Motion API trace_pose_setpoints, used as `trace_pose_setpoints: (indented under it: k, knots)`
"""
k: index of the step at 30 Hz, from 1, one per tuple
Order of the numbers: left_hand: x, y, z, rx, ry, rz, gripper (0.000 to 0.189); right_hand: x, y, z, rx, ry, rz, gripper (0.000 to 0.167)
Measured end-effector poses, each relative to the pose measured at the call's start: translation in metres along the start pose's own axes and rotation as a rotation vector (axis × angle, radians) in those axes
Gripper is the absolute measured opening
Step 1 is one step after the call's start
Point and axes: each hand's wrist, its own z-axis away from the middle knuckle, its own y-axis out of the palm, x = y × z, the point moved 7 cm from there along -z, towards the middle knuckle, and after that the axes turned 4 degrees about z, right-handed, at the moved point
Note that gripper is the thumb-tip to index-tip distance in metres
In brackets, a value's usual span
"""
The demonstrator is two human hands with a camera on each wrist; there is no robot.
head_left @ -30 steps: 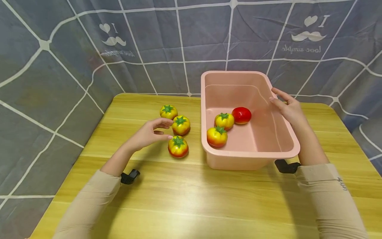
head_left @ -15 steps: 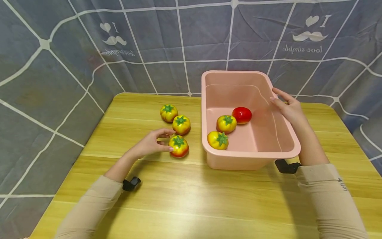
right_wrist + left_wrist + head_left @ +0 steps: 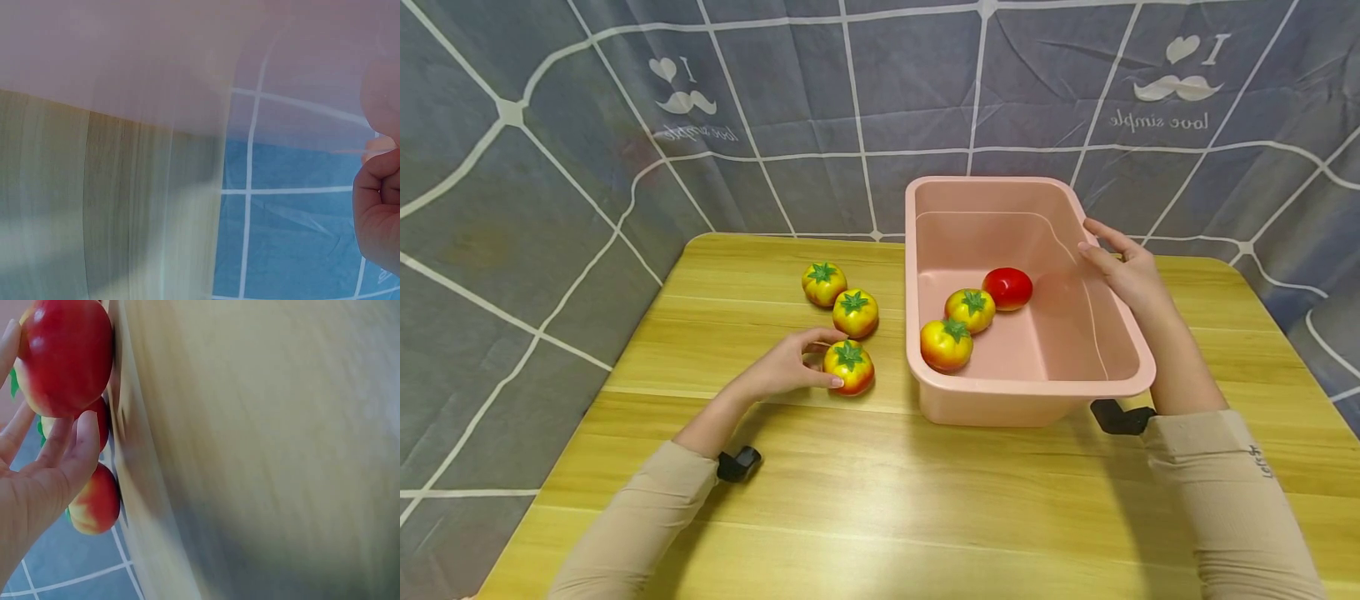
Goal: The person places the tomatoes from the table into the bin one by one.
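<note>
Remotely, I saw the left hand point(image 3: 788, 362) curled round the nearest tomato point(image 3: 853, 368), the right hand point(image 3: 1133, 275) gripping the tub point(image 3: 1000, 407), presumably for steadiness.

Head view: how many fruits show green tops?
5. On the table: near fruit, middle fruit, far fruit. In the pink bin: front fruit, next fruit behind. Its near wall may hide more.

Wooden table point(image 3: 880, 500): pink bin point(image 3: 1000, 407), 3 yellow-red tomatoes point(image 3: 855, 314) left of it.
</note>
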Motion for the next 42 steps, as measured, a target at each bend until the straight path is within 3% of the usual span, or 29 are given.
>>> trace_pose_setpoints:
  k: [15,27,34,42]
  knots:
    - [-0.003,0.007,-0.003,0.023,0.029,-0.014,0.063,-0.001,0.001,0.001,0.002,0.011,-0.112,0.058]
    - [-0.011,0.007,-0.005,0.046,0.018,-0.006,0.065,0.000,0.002,0.002,0.005,0.005,-0.102,0.061]
    - [-0.025,0.001,-0.006,0.022,0.054,0.013,0.065,0.000,0.001,0.001,-0.002,0.002,-0.033,0.061]
    - [-0.048,-0.007,-0.008,-0.012,0.062,0.026,0.065,-0.001,0.001,0.001,-0.006,0.002,-0.051,0.059]
